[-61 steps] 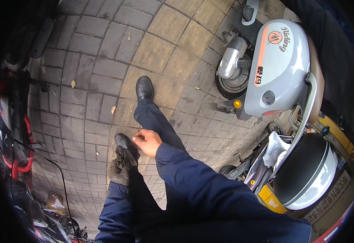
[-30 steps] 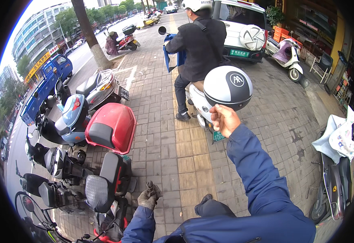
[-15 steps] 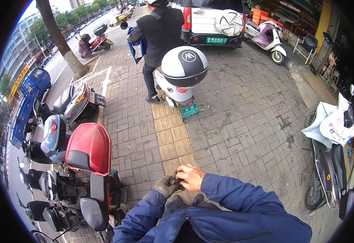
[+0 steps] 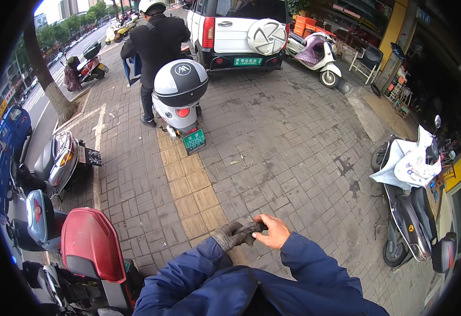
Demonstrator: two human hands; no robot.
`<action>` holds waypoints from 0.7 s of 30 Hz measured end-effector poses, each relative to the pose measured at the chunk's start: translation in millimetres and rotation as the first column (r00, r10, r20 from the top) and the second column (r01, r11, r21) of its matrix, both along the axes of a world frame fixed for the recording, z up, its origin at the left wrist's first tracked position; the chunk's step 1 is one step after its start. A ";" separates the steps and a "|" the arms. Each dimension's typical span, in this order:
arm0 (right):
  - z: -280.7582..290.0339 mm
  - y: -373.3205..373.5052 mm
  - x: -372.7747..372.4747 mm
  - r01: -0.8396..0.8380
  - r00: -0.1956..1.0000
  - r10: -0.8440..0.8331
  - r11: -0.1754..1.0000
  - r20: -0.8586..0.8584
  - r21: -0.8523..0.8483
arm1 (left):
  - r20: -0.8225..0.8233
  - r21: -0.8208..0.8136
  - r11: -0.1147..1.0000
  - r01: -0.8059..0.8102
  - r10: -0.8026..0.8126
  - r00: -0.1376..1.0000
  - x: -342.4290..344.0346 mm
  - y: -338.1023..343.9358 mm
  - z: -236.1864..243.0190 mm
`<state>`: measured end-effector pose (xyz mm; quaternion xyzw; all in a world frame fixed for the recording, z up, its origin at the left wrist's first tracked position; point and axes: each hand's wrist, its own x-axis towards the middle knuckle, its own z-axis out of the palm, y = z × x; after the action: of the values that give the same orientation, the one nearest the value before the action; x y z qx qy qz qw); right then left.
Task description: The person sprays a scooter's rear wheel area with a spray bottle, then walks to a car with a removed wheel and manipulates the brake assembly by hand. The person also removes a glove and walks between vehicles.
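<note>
At the bottom centre, my left hand (image 4: 225,237), in a worn grey-brown glove, grips a crumpled dark glove (image 4: 249,230). My bare right hand (image 4: 274,231) pinches the same glove from the other side, thumb below and fingers curled over the top. Both hands are close together in front of my dark blue jacket (image 4: 246,289), above the paving.
A helmeted person (image 4: 154,45) stands at a scooter with a round top box (image 4: 180,84) ahead, behind a white car (image 4: 230,39). Parked scooters line the left, including a red box (image 4: 90,242). A draped scooter (image 4: 409,205) stands right. A tree (image 4: 59,100) borders the road.
The view has lifted from my feet to the pavement ahead. My right hand has come down to join my left on the glove. The person and scooter have moved farther ahead.
</note>
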<state>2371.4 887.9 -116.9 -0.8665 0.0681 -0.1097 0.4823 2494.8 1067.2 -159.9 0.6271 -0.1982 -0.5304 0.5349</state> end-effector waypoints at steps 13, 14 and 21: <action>-42.6 -67.2 215.6 0.181 0.977 -0.055 0.719 -0.205 0.671 | -0.103 -0.088 0.893 -0.441 0.433 0.896 207.7 -53.6 23.5; -43.0 -71.8 234.9 0.190 0.973 -0.038 0.683 -0.226 0.705 | -0.103 -0.057 0.874 -0.482 0.475 0.874 216.4 -57.6 23.9; -26.8 -74.7 396.0 0.071 0.892 0.337 0.554 -0.301 0.830 | 0.000 -0.186 0.604 -0.775 0.789 0.615 304.3 -59.1 60.0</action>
<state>2767.4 813.2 -143.7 -0.5444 0.1473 0.1652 0.8091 2799.0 1008.1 -99.9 0.6244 0.0301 -0.1985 0.7549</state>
